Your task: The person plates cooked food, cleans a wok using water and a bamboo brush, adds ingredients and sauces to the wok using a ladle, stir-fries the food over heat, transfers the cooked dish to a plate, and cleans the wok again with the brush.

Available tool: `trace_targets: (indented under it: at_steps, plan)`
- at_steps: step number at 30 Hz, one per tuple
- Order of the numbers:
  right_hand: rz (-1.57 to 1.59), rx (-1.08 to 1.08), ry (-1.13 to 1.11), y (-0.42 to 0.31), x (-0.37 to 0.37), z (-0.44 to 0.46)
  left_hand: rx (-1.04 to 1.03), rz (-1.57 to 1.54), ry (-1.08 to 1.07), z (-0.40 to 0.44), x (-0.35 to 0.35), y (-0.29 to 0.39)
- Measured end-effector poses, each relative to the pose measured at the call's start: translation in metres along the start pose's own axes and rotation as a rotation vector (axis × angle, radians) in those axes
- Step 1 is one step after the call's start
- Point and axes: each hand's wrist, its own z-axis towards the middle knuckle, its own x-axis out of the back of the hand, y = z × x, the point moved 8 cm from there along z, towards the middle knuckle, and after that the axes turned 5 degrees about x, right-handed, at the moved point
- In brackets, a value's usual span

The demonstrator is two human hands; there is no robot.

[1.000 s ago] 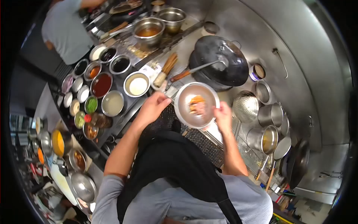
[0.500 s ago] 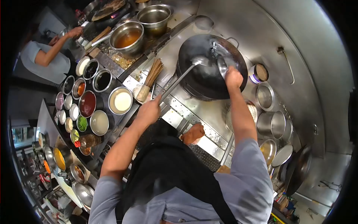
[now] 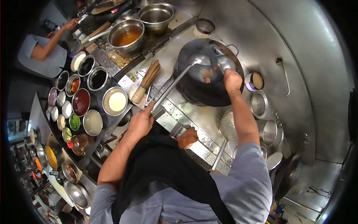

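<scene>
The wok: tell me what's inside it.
Inside the wok, some pinkish-orange food shows, slightly blurred. A ladle head and a metal bowl also overlap its interior; what lies under them is covered and cannot be seen.

On stainless-steel cooking range [image 3: 169, 56]: black round metal wok [image 3: 214, 95], tan stiff-bristled brush [image 3: 148, 80], white-and-purple round tub [image 3: 255, 81]. On dark-grey metal side bench [image 3: 112, 126]: round steel sauce pots [image 3: 106, 100], red-capped bottle [image 3: 82, 142].
</scene>
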Motion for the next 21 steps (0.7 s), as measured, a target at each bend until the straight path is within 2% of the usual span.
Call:
trace_targets:
  at_steps: [1, 3, 6, 7, 8, 9, 10, 11, 12, 13, 14, 15, 19, 21]
  plan:
    - [0.068, 0.08, -0.024, -0.008, -0.004, -0.001, 0.009, -0.002, -0.01, 0.001, -0.001, 0.002]
    - [0.096, 0.017, -0.038, -0.002, -0.003, 0.0, 0.007, -0.052, -0.039, 0.002, -0.002, 0.001]
    - [-0.003, -0.195, 0.038, 0.018, 0.019, 0.003, 0.014, -0.223, -0.079, -0.004, -0.005, -0.012]
    - [0.059, -0.416, -0.043, 0.041, 0.004, -0.008, 0.055, -0.316, -0.114, -0.012, -0.005, -0.018]
    - [0.094, -0.572, -0.01, 0.057, 0.001, -0.021, 0.103, -0.406, -0.137, -0.02, -0.001, -0.027]
    - [0.195, -0.571, 0.136, 0.068, 0.003, -0.035, 0.268, -0.597, -0.264, -0.037, 0.015, -0.02]
    - [0.211, -0.641, 0.207, 0.087, -0.013, -0.055, 0.274, -0.703, -0.28, -0.052, 0.027, -0.026]
    - [0.358, -0.761, 0.162, 0.106, -0.035, -0.079, 0.278, -0.81, -0.287, -0.069, 0.042, -0.035]
    - [0.574, -0.743, 0.401, 0.138, -0.068, -0.109, 0.287, -0.809, -0.283, -0.086, 0.069, -0.038]
    - [1.154, -1.271, 0.328, 0.114, -0.045, -0.125, 0.301, -0.9, -0.245, -0.105, 0.092, -0.05]
    - [1.217, -1.444, 0.453, 0.099, -0.025, -0.138, 0.305, -0.948, -0.201, -0.123, 0.114, -0.066]
    - [1.261, -1.522, 0.448, 0.085, -0.007, -0.147, 0.305, -0.995, -0.169, -0.142, 0.136, -0.085]
    - [1.328, -1.562, 0.497, 0.06, 0.021, -0.185, 0.479, -0.997, 0.117, -0.219, 0.224, -0.165]
    - [1.335, -1.573, 0.542, 0.047, 0.034, -0.195, 0.49, -0.935, 0.186, -0.24, 0.253, -0.209]
